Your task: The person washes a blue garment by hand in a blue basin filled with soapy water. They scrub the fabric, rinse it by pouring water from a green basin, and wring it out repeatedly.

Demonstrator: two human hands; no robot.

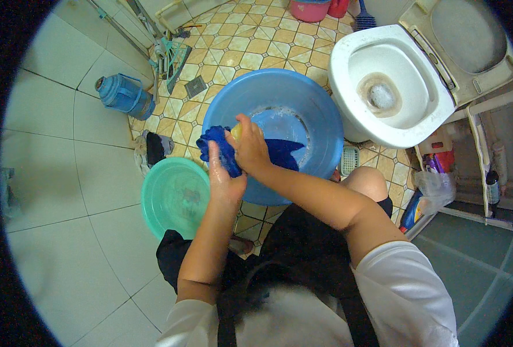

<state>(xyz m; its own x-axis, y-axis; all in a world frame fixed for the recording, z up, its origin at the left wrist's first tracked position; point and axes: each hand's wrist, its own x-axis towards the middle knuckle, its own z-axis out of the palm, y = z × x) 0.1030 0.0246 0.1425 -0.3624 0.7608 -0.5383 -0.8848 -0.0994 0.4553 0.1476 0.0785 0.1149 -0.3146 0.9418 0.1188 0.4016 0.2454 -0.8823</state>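
Note:
A bunched dark blue cloth (224,149) is gripped in my left hand (224,180) above the left side of a large blue plastic basin (321,99). My right hand (252,147) holds a yellow bar (237,131), apparently soap, against that cloth; its fingers hide most of the bar. More dark blue fabric (282,152) hangs or lies inside the basin behind my right wrist, and whether it is the same piece I cannot tell. A ring of suds (306,126) lines the basin's bottom.
A green plastic basin (152,199) stands at the left, near small dark cloths (155,148) and a blue thermos flask (126,97). The white toilet (339,82) closely flanks the blue basin, with a soap dish (350,160) below it. Near the wall are a floor drain (195,87) and a squeegee (178,67).

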